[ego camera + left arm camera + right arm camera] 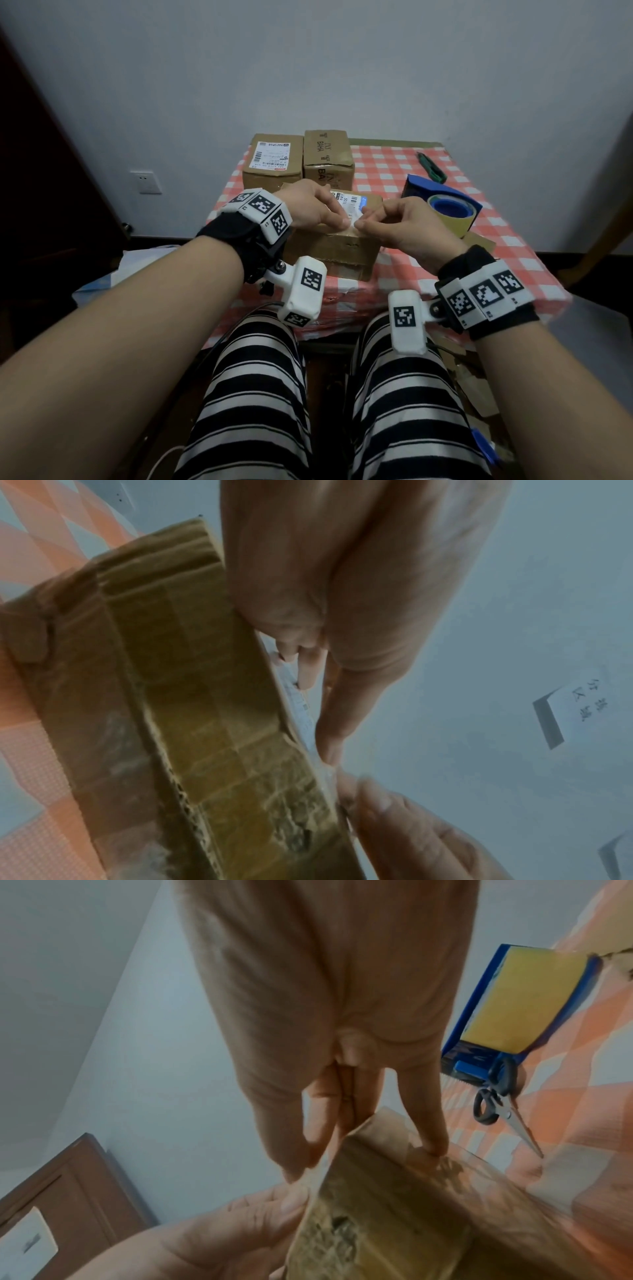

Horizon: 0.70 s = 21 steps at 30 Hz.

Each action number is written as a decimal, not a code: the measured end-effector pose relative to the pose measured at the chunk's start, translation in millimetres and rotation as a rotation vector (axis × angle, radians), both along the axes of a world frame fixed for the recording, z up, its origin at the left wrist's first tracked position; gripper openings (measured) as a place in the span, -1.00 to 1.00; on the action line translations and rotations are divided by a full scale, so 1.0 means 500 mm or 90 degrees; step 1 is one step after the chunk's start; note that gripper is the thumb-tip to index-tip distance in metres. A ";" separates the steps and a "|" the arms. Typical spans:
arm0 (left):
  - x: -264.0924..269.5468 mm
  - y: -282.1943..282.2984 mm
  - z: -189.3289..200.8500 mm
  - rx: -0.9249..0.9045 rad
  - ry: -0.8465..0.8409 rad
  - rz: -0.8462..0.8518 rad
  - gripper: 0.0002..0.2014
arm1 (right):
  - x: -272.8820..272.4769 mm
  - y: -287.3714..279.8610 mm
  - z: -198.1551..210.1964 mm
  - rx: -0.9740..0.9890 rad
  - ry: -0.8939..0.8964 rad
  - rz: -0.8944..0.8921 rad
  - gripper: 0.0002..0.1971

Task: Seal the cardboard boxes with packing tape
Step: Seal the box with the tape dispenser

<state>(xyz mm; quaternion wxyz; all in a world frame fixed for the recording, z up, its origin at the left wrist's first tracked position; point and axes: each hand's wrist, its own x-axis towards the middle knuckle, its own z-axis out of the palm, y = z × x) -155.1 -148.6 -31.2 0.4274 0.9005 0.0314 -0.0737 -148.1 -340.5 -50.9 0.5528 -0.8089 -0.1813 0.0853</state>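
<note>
My left hand (317, 209) lies on the near cardboard box (330, 251) at the table's (513, 253) front edge, fingers curled, thumb pressing its top edge. My right hand (407, 226) pinches at the same edge, on what looks like clear tape. Box seems light, stiff, worn; best held by its corners. Tape dispenser (442, 204) sits right, untouched.

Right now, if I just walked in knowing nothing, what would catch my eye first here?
Probably both hands, the left hand and right hand, meeting fingertip to fingertip on the near top edge of a cardboard box on the red checked tablecloth. To the right lies a blue tape dispenser; two more boxes sit behind, against the wall.
</note>
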 end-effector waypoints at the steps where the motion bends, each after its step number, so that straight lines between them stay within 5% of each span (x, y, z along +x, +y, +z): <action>1: -0.001 -0.002 0.001 0.018 0.000 0.001 -0.86 | 0.000 0.000 -0.002 0.003 -0.006 0.000 -0.88; 11: -0.009 -0.014 0.010 0.051 -0.010 0.010 -0.86 | 0.009 0.010 -0.005 -0.076 -0.103 -0.007 -0.90; 17: -0.003 -0.017 0.011 0.043 -0.010 0.023 -0.40 | 0.013 0.020 -0.007 -0.006 -0.054 -0.026 -0.67; 21: -0.003 -0.019 0.016 0.068 -0.001 0.020 -0.54 | 0.010 0.025 -0.020 0.041 -0.039 -0.054 -0.70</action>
